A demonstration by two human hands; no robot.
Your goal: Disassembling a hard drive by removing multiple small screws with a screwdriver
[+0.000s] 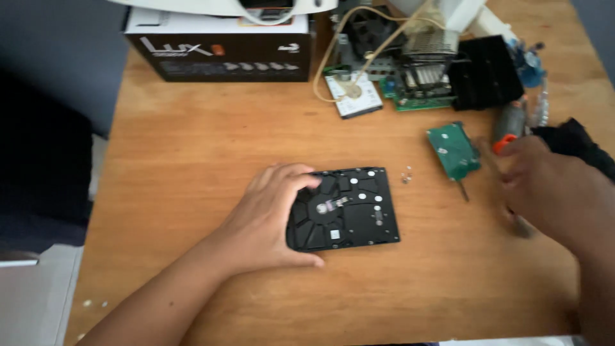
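A black hard drive point(349, 208) lies flat in the middle of the wooden table point(192, 147), its underside with several silver screw spots facing up. My left hand point(272, 214) grips its left edge, thumb at the near corner and fingers over the top. My right hand point(551, 192) hovers to the right of the drive, blurred by motion, fingers curled. A thin dark shaft point(462, 190) shows just left of it, below a loose green circuit board point(453, 150). Whether the right hand holds it is unclear.
Tiny loose screws point(405, 174) lie right of the drive. A grey tool handle with an orange collar point(508, 128) and black cloth point(576, 144) sit at the right. At the back stand a black box point(221, 48), a small drive point(352, 96), a black heatsink point(483, 74) and cables.
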